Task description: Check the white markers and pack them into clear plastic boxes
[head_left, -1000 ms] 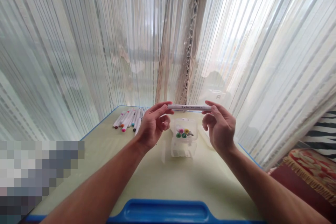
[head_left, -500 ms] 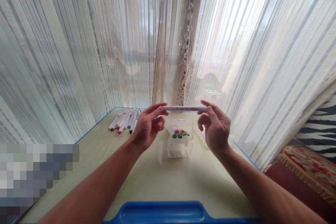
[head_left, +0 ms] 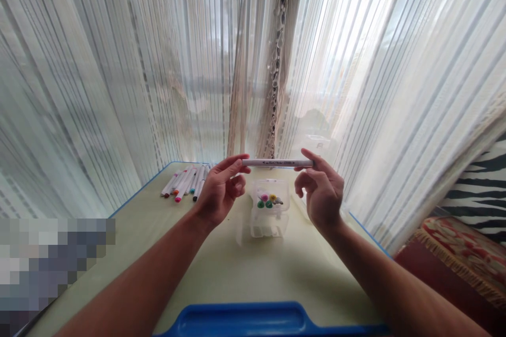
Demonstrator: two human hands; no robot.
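A white marker pen (head_left: pixel 272 163) with small dark print is held level above the table, its ends between my two hands. My left hand (head_left: pixel 225 184) pinches its left end between thumb and fingers. At the other end, my right hand (head_left: pixel 322 187) grips it with thumb and fingertips, the remaining fingers curled. Both ends of the marker are partly covered by fingers. Below and behind it stands a clear plastic box (head_left: pixel 270 224), its lid area showing pink, yellow and green round decorations (head_left: pixel 269 200).
Several white markers with coloured ends (head_left: pixel 185 181) lie at the table's back left. A clear container (head_left: pixel 316 142) stands at the back, partly behind my right hand. The pale table (head_left: pixel 253 274) has a blue moulded front edge (head_left: pixel 245 317). Sheer curtains (head_left: pixel 190 63) hang behind.
Both hands still hold the marker level. My right thumb has shifted lower on its end, uncovering more of the marker there. The whole view has moved slightly.
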